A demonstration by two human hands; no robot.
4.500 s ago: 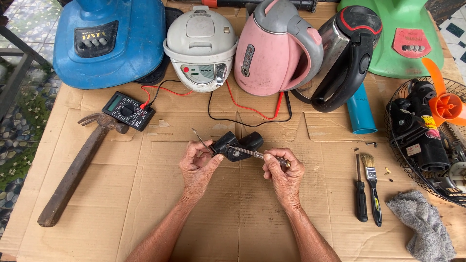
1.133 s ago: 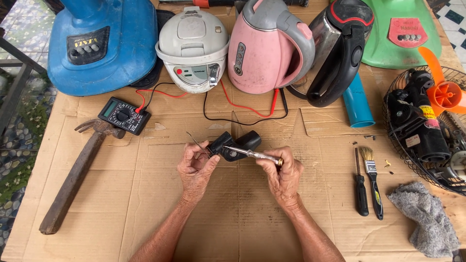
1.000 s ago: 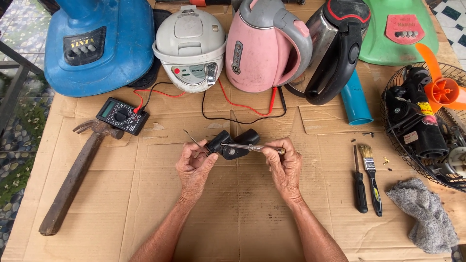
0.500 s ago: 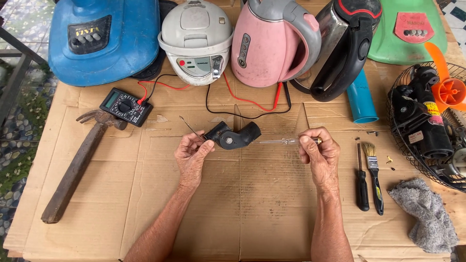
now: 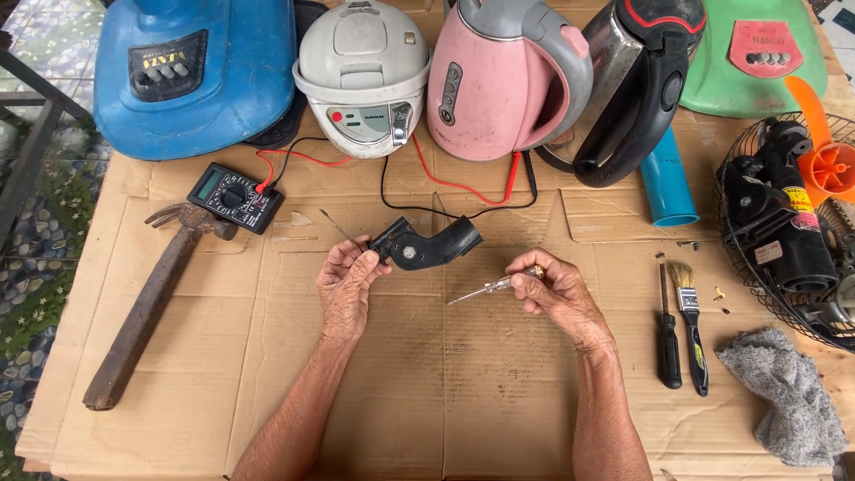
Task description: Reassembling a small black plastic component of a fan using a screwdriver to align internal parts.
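Note:
My left hand grips a black, bent plastic part by its left end and keeps it just above the cardboard. A thin metal pin sticks out to the upper left past my fingers. My right hand holds a small clear-handled tester screwdriver; its tip points left, a short way below the black part and not touching it.
Cardboard covers the table. Along the back stand a blue appliance, a white cooker, a pink kettle and a steel kettle. A multimeter and hammer lie left; a screwdriver, brush, rag and fan cage lie right.
My right hand has pulled the tester screwdriver out of the black part and away to the right, then drifted back a little toward it. My left hand still holds the part.

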